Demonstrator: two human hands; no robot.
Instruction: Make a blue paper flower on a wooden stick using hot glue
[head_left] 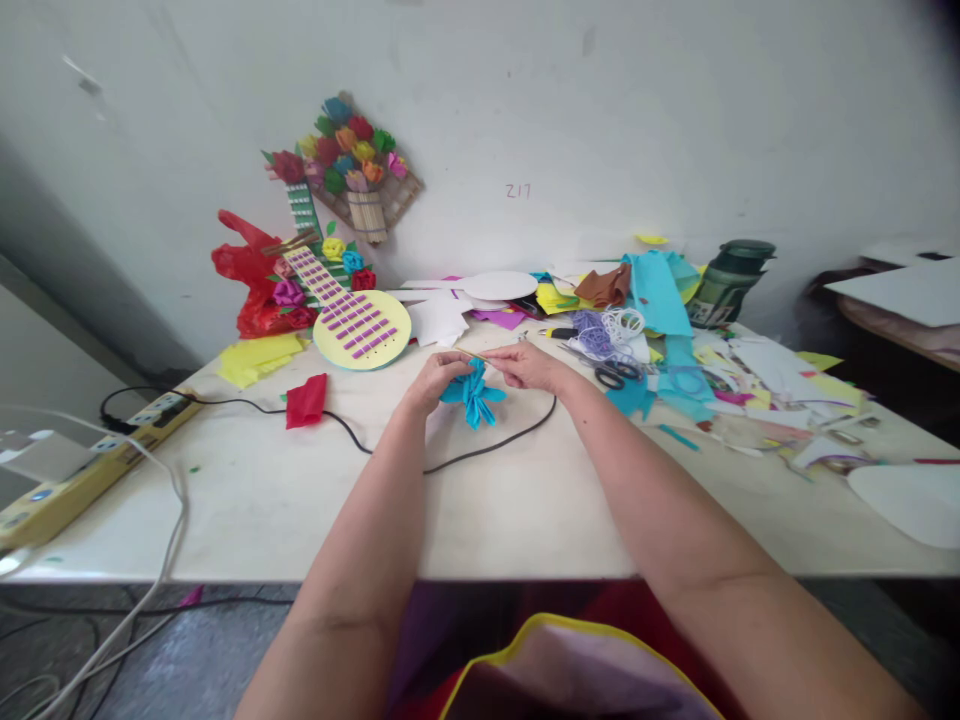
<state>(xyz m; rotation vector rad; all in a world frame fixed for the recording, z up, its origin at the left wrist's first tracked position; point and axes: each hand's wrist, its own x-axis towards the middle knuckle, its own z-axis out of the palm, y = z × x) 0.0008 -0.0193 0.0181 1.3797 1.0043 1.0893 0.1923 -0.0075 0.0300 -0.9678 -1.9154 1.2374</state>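
Note:
A blue crepe-paper flower [476,398] hangs between my hands, above the middle of the table, its petals pointing down and outward. My left hand [441,378] is closed around the flower's left side. From the other side, my right hand [525,366] pinches a thin wooden stick [472,354] that runs across the top of the flower. Part of the stick is covered by my fingers. Left of my hands, a folded piece of red paper [306,402] lies on the table. Black-handled scissors [619,375] rest to the right of my right hand.
A black cord [487,458] crosses the table from a yellow power strip [97,465]. A yellow paper guitar [362,328] stands at back left, near a red plastic bag [259,290]. Yarn [592,332], paper scraps [757,375] and a green bottle [731,285] crowd the right.

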